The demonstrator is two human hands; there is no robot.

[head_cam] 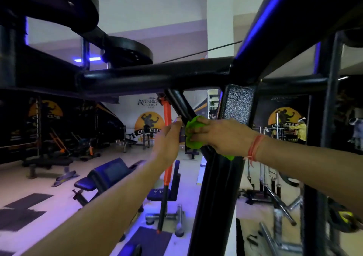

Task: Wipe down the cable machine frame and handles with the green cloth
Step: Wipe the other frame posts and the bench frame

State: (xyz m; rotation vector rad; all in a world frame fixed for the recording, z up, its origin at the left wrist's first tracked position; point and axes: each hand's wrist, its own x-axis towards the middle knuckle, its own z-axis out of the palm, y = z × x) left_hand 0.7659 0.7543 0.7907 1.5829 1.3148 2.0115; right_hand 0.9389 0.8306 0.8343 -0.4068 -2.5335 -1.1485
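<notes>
The green cloth (193, 135) is bunched in the right hand (218, 135), pressed against a slanting black bar (181, 107) of the cable machine frame (157, 78), just below the point where that bar meets the thick horizontal crossbeam. The right hand's fingers (198, 131) are curled over the wad and hold it against the steel, with a tail of cloth showing at about 4 o'clock from the hand, under the wrist. The left hand (167, 139) sits just beside it at 9 o'clock, fingers close together with the tips touching or nearly touching the same bar; it holds nothing that I can see. The cloth looks soft, light and limp, so it should fold around the round tube and is best kept balled in the palm, with the fingers spread behind it for pressure. The frame looks rigid, heavy and painted, likely smooth enough for the cloth to slide; steadying by the bar itself seems sensible. No cable handle is clearly identifiable here.
</notes>
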